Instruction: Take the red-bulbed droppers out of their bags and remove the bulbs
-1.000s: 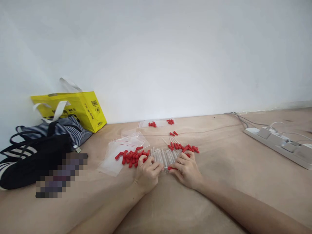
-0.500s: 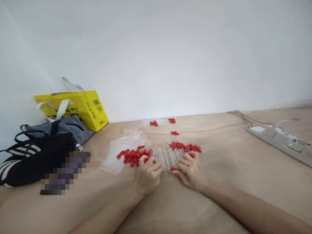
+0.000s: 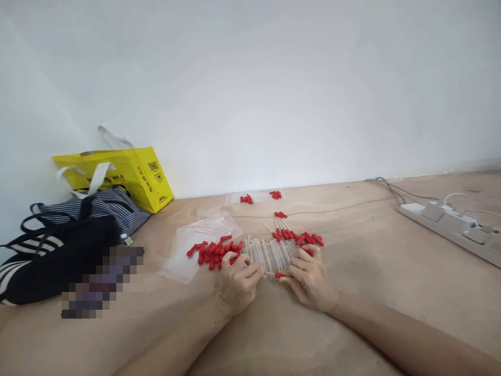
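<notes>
A row of several clear glass dropper tubes (image 3: 270,251) lies on the tan surface in front of me. My left hand (image 3: 237,283) is closed, its fingers pinching the near end of one clear tube. My right hand (image 3: 309,279) is closed too, pinching a small red rubber bulb (image 3: 278,274) against that tube's end. A loose pile of red bulbs (image 3: 213,250) lies left of the tubes. Several droppers fitted with red bulbs (image 3: 301,237) lie behind my right hand.
Clear zip bags (image 3: 195,237) lie left of the pile, and another bag with red bulbs (image 3: 258,197) sits near the wall. A yellow paper bag (image 3: 125,175), a striped bag (image 3: 97,209) and a black bag (image 3: 55,261) stand at left. A white power strip (image 3: 450,230) with cables lies at right.
Both hands stay pinched together at the near end of the tube row; they have drawn slightly nearer me, and the view has shifted a little.
</notes>
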Motion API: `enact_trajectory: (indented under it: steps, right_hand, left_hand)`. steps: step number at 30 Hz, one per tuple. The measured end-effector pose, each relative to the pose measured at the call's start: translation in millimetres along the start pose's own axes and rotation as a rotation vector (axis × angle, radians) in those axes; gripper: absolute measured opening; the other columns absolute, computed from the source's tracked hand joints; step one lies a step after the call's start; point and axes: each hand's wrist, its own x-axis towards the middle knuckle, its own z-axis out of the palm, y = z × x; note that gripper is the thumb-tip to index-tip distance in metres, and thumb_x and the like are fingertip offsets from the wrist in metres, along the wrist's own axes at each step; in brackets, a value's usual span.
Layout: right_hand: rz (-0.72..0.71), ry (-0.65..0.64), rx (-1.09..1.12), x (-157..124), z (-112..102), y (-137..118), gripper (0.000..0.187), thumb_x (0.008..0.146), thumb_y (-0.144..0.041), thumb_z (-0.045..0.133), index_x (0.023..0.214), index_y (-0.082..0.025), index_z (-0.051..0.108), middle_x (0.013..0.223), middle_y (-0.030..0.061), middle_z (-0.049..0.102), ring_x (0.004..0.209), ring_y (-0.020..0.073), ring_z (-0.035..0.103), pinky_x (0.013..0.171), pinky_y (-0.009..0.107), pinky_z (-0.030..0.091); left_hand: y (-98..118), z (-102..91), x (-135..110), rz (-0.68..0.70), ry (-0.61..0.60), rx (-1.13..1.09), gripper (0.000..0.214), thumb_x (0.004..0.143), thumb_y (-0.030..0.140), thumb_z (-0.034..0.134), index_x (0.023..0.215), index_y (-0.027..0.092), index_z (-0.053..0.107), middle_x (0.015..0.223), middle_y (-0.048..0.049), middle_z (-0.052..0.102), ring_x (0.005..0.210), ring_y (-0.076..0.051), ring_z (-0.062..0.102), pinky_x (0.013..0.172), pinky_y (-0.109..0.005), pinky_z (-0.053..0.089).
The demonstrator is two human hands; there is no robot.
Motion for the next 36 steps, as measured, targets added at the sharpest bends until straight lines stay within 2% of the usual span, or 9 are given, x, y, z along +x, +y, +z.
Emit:
enact_trajectory:
  steps: [7, 11, 13, 16, 19, 22, 25, 30, 36]
  right_hand:
    - [0.135, 0.098, -0.042, -0.1, -8.4, 12.1, 0.019, 0.082, -0.025, 0.046, 0.071, -0.019, 0.060, 0.061, -0.0005, 0.053, 0.069, 0.0135, 0.045, 0.077, 0.034, 0.024]
    - [0.253, 0.130, -0.112, 5.5, -11.0, 29.6, 0.017, 0.082, -0.029, 0.047, 0.080, -0.023, 0.063, 0.074, 0.0014, 0.058, 0.075, 0.0148, 0.048, 0.075, 0.033, 0.024]
    - [0.377, 0.146, -0.200, 7.0, -14.1, 44.7, 0.018, 0.081, -0.031, 0.048, 0.080, -0.023, 0.064, 0.074, 0.0024, 0.058, 0.076, 0.0165, 0.049, 0.074, 0.033, 0.023]
    - [0.580, 0.144, -0.309, 7.7, -22.0, 69.6, 0.022, 0.079, -0.035, 0.047, 0.077, -0.022, 0.064, 0.077, 0.0037, 0.061, 0.080, 0.0192, 0.049, 0.077, 0.036, 0.023]
    - [0.792, 0.023, -0.312, 9.9, -30.2, 87.8, 0.024, 0.077, -0.037, 0.045, 0.076, -0.023, 0.064, 0.077, 0.0037, 0.063, 0.082, 0.0211, 0.052, 0.079, 0.038, 0.024]
    - [0.990, -0.120, -0.242, 14.6, -34.3, 98.4, 0.025, 0.076, -0.037, 0.045, 0.075, -0.023, 0.066, 0.074, 0.0037, 0.065, 0.080, 0.0215, 0.055, 0.081, 0.039, 0.025]
    - [1.104, -0.210, -0.185, 18.2, -33.3, 106.7, 0.026, 0.074, -0.039, 0.046, 0.074, -0.023, 0.067, 0.071, 0.0036, 0.066, 0.078, 0.0217, 0.056, 0.081, 0.039, 0.027]
    - [1.108, -0.260, -0.133, 19.2, -25.5, 120.0, 0.025, 0.071, -0.042, 0.051, 0.074, -0.023, 0.068, 0.067, 0.0020, 0.066, 0.071, 0.0190, 0.058, 0.071, 0.031, 0.035]
    - [1.067, -0.321, -0.081, 24.7, -17.0, 127.9, 0.028, 0.073, -0.043, 0.050, 0.071, -0.021, 0.068, 0.057, 0.0003, 0.063, 0.058, 0.0142, 0.057, 0.059, 0.025, 0.036]
  left_hand:
    - [-8.6, -8.0, -1.2, -0.165, 0.063, -0.018, 0.019, 0.081, 0.016, 0.046, 0.069, 0.021, 0.060, 0.062, 0.0028, 0.064, 0.070, -0.015, 0.053, 0.074, -0.036, 0.027]
    - [-12.9, -9.5, 11.9, -0.300, -0.004, -0.129, 0.019, 0.082, 0.021, 0.044, 0.073, 0.020, 0.061, 0.072, -0.0018, 0.064, 0.075, -0.017, 0.052, 0.071, -0.033, 0.033]
    - [-19.4, -7.7, 22.5, -0.461, -0.120, -0.250, 0.019, 0.081, 0.019, 0.042, 0.077, 0.019, 0.060, 0.078, -0.0035, 0.063, 0.077, -0.017, 0.053, 0.071, -0.033, 0.037]
    - [-30.2, -0.8, 40.5, -0.801, -0.415, -0.504, 0.018, 0.079, 0.015, 0.041, 0.087, 0.017, 0.057, 0.085, -0.0041, 0.065, 0.078, -0.016, 0.057, 0.070, -0.030, 0.043]
    - [-34.3, 10.5, 57.1, -0.977, -0.634, -0.623, 0.016, 0.075, 0.013, 0.045, 0.087, 0.015, 0.055, 0.075, -0.0028, 0.066, 0.066, -0.013, 0.060, 0.059, -0.024, 0.045]
    - [-31.1, 23.4, 68.2, -0.983, -0.724, -0.613, 0.016, 0.069, 0.011, 0.051, 0.084, 0.013, 0.056, 0.061, 0.0000, 0.064, 0.056, -0.012, 0.059, 0.053, -0.021, 0.044]
    - [-26.4, 34.7, 73.5, -0.979, -0.792, -0.535, 0.023, 0.061, 0.013, 0.058, 0.084, 0.013, 0.058, 0.049, 0.0032, 0.060, 0.052, -0.013, 0.058, 0.051, -0.021, 0.042]
    - [-21.4, 41.5, 80.7, -0.943, -0.882, -0.388, 0.020, 0.050, 0.012, 0.063, 0.069, 0.016, 0.061, 0.038, 0.0049, 0.052, 0.047, -0.015, 0.054, 0.048, -0.023, 0.039]
    - [-17.8, 38.1, 89.1, -0.883, -0.942, -0.327, 0.005, 0.050, 0.015, 0.062, 0.051, 0.018, 0.058, 0.035, 0.0030, 0.052, 0.047, -0.015, 0.053, 0.046, -0.021, 0.036]
